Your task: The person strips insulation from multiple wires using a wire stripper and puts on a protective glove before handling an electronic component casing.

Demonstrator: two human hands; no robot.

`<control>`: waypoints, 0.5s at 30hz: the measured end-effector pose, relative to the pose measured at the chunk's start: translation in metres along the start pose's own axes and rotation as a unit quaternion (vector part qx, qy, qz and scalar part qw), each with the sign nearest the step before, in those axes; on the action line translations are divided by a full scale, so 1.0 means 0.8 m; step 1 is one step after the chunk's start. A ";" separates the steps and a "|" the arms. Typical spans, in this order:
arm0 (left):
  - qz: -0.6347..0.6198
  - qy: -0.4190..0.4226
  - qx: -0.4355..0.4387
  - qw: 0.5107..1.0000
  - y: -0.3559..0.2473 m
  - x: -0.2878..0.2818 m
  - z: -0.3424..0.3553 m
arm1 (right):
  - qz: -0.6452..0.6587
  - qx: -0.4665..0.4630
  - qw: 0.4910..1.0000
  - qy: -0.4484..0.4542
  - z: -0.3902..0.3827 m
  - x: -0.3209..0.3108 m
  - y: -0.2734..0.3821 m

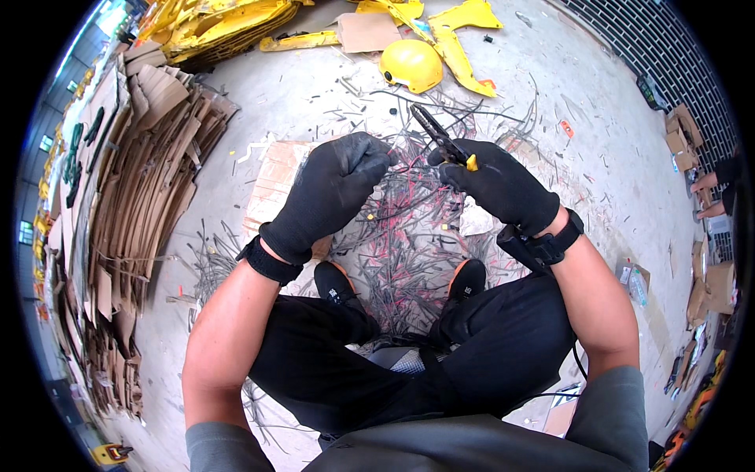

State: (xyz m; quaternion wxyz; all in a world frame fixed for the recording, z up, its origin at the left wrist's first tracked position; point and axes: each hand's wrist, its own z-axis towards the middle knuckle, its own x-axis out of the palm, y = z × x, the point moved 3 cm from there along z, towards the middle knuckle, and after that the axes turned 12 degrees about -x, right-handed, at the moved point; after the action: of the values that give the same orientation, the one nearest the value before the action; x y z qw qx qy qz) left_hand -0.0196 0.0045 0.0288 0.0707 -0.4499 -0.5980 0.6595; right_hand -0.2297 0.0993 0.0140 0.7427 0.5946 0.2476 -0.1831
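Observation:
Both my hands wear black gloves and are raised over a litter of cut wires (401, 228) in black, grey and pink-red. My left hand (338, 177) is closed, thumb against the curled fingers. Whatever it may pinch is too small to make out against the scraps behind it. In my right hand (503, 181), the fingers wrap round black pliers with yellow on them (440, 135), whose long dark end points up and to the left. A small gap separates the two hands.
Flattened cardboard (149, 181) is stacked high at the left. Yellow panels (220, 27) and a yellow helmet-like shell (411, 65) lie ahead. A cardboard piece (271, 185) is beside my left hand. At the far right, another person's hands (708, 197) show near cardboard boxes (683, 138).

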 end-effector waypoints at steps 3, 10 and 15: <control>-0.062 -0.011 -0.053 0.997 -0.004 0.001 0.000 | 0.023 -0.013 1.000 -0.005 -0.001 -0.001 0.000; -0.140 -0.029 -0.071 0.987 0.010 0.001 0.004 | 0.052 -0.062 0.997 0.005 -0.004 0.002 0.003; -0.108 -0.047 -0.055 0.992 0.011 0.001 0.004 | 0.053 -0.042 0.997 0.026 -0.003 0.006 0.008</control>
State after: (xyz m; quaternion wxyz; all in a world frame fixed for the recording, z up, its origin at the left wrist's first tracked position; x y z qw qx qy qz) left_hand -0.0181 0.0003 0.0209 0.0888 -0.3543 -0.6809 0.6348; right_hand -0.2225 0.1029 0.0155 0.7691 0.5793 0.2430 -0.1175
